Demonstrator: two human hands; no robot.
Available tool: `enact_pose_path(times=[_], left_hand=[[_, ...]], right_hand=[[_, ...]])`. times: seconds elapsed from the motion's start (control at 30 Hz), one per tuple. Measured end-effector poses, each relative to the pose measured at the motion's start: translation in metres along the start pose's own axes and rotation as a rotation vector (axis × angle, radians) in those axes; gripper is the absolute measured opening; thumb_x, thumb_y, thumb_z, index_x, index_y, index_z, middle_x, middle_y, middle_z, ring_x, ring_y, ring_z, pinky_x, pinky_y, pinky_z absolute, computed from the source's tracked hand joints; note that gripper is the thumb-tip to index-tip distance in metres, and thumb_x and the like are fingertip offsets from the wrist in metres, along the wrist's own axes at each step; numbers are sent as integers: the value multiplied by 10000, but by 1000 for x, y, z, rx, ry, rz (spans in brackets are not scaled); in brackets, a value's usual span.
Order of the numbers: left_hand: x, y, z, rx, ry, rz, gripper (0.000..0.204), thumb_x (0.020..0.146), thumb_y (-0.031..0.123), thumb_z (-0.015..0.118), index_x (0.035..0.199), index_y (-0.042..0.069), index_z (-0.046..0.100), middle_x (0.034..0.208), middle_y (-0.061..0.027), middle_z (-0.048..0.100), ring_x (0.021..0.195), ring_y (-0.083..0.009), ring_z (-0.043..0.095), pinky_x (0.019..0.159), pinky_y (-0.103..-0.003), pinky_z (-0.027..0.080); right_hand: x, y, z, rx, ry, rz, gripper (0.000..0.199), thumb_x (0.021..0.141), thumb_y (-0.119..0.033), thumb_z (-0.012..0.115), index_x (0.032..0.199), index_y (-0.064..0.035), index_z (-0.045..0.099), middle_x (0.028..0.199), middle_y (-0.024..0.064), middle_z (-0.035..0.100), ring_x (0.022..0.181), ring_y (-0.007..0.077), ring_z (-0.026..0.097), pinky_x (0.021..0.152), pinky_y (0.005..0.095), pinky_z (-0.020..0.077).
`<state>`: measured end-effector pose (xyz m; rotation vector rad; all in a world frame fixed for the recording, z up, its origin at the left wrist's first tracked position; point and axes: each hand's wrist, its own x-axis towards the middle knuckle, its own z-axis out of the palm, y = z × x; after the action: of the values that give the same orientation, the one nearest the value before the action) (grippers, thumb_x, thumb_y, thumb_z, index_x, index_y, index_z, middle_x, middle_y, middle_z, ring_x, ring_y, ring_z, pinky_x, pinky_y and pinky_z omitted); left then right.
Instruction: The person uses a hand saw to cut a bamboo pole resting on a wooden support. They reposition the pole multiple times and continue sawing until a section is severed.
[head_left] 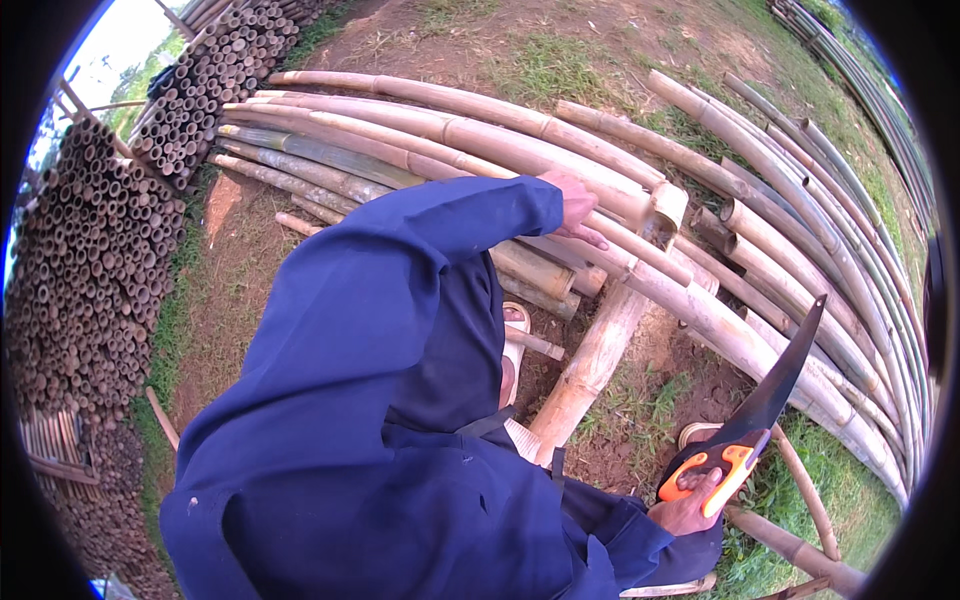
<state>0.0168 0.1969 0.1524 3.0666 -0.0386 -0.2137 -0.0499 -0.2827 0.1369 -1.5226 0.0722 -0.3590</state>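
Observation:
A long pale bamboo pole (690, 300) runs from the upper left to the lower right across a thick bamboo support (592, 370). My left hand (578, 208) is wrapped over this pole, just left of the spot where it crosses the support. Low on the right, my right hand (690, 508) grips the orange and black handle of a hand saw (780, 385). The saw's dark blade points up and to the right, its tip overlapping the poles in the picture; whether it touches them I cannot tell.
More bamboo poles (480, 135) lie behind the held pole, and others (800, 215) fan out at the right. Shorter pieces (540, 270) rest near my sandalled foot (514, 345). Large stacks of cut bamboo (90, 270) stand at the left. Grass and bare soil cover the ground.

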Motion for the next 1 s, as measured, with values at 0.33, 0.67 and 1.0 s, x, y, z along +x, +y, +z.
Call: enact_pose_path(times=[0.33,0.67,1.0], left_hand=[[25,-14,58,42,71,72,625,958,660,557,1217,92,585,1039,-194,694,921,-409,697,753,-534,537],[33,-19,78,-35,151,204,583,960,514,649,1332,67,606,1217,-179,583,1141,-383,602,999,-483,496],[34,-18,82,-78,57,159,700,988,582,565,1501,113,478,1281,-190,609,1201,-390,603,1002,-496,520]], right_hand=[[-28,-3,39,30,-213,62,156,966,-69,716,1067,31,652,706,25,595,505,66,493,440,221,394],[-47,20,83,-73,-374,181,256,955,-72,737,1170,52,676,913,33,668,789,75,591,710,237,477],[-67,26,91,-195,-425,64,213,924,-68,767,1093,33,686,814,61,685,716,123,646,682,286,523]])
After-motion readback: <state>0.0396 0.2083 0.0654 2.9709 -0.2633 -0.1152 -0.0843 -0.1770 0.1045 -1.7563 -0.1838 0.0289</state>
